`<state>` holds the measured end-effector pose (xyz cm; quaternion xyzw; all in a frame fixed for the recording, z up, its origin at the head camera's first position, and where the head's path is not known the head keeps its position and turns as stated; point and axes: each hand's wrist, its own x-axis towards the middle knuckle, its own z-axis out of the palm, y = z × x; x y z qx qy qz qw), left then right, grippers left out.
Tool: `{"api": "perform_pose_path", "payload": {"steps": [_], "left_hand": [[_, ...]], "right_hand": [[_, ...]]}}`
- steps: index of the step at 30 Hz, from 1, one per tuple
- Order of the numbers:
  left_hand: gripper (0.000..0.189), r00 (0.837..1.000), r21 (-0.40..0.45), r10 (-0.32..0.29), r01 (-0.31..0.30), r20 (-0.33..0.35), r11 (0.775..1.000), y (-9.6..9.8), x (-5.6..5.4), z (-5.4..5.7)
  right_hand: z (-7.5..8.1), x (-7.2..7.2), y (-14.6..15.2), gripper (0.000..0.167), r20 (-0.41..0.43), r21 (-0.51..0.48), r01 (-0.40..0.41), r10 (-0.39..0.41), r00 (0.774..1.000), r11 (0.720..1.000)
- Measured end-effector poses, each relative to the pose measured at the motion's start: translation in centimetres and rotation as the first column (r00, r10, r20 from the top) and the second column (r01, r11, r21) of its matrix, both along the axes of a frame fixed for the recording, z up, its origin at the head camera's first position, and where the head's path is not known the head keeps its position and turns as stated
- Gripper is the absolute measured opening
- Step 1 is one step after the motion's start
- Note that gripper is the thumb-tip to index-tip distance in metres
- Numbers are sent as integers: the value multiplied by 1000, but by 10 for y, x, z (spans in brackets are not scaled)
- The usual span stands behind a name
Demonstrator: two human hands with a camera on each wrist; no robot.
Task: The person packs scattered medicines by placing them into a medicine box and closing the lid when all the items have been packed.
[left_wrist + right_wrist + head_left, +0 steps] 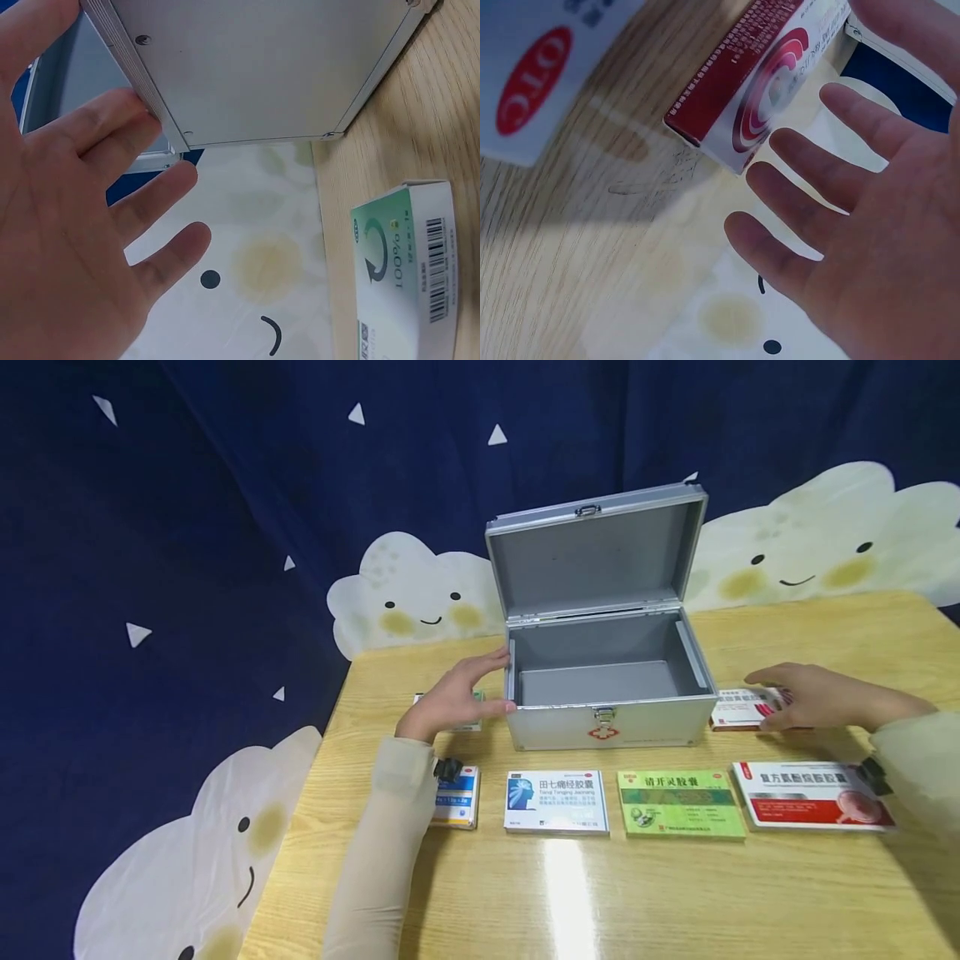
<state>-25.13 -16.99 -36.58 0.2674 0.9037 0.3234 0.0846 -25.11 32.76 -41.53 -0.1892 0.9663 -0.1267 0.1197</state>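
Observation:
A silver first-aid case (611,724) stands on the table with its lid (600,556) raised. My left hand (457,693) is at its left wall, thumb by the front corner and fingers along the top edge. In the left wrist view those fingers are spread, with fingertips (142,112) right at the case rim. My right hand (821,697) is over a red-and-white medicine box (738,710) to the right of the case. The right wrist view shows its fingers (817,161) extended and apart beside that box (772,82), gripping nothing.
In front of the case lie a blue-and-white medicine box (557,802), a green one (678,806) and a red-and-white one (813,797). A blue box (457,797) is partly behind my left sleeve. A green-and-white box (405,262) sits left of the case. A dark curtain (300,460) hangs behind.

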Motion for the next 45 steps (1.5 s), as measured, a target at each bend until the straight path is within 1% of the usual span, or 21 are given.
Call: {"api": "perform_pose_path", "payload": {"steps": [6, 9, 15, 18, 22, 26, 30, 33, 38, 45], "left_hand": [[82, 1000, 11, 22, -23, 21, 1000, 0, 3, -1], [81, 1000, 13, 24, -25, 12, 1000, 1, 3, -2], [81, 1000, 9, 22, -22, -10, 1000, 1, 2, -3], [81, 1000, 0, 15, -15, -24, 1000, 0, 3, -3], [81, 999, 12, 12, -11, -31, 1000, 0, 1, -4], [80, 1000, 28, 7, -6, -19, 1000, 0, 0, -4], [81, 1000, 21, 12, -12, 11, 1000, -1, 1, -4], [81, 1000, 22, 9, -9, 17, 1000, -2, 1, -2], [80, 1000, 24, 5, -6, 22, 1000, -3, 1, -2], [81, 1000, 26, -7, 6, 27, 1000, -3, 0, -3]], "right_hand": [[-2, -1, -4, 77, 26, 22, 6, -7, 1000, 1000], [-3, -2, -6, 74, 28, 38, 9, -10, 1000, 999], [-6, -2, -7, 74, 23, 76, 25, -27, 999, 997], [-7, -3, -6, 73, 16, 78, 26, -28, 999, 997], [-8, -4, -4, 72, 6, 78, 27, -28, 1000, 997], [-9, -5, 0, 74, 10, 78, 44, -45, 999, 996], [-10, -5, 7, 81, 6, 71, 58, -58, 998, 996], [-6, -3, 12, 83, 2, 48, 73, -73, 997, 996], [5, 1, 16, 76, -4, -5, 100, -100, 995, 995], [20, 11, 15, 75, -94, 24, 131, -128, 987, 991]]}}
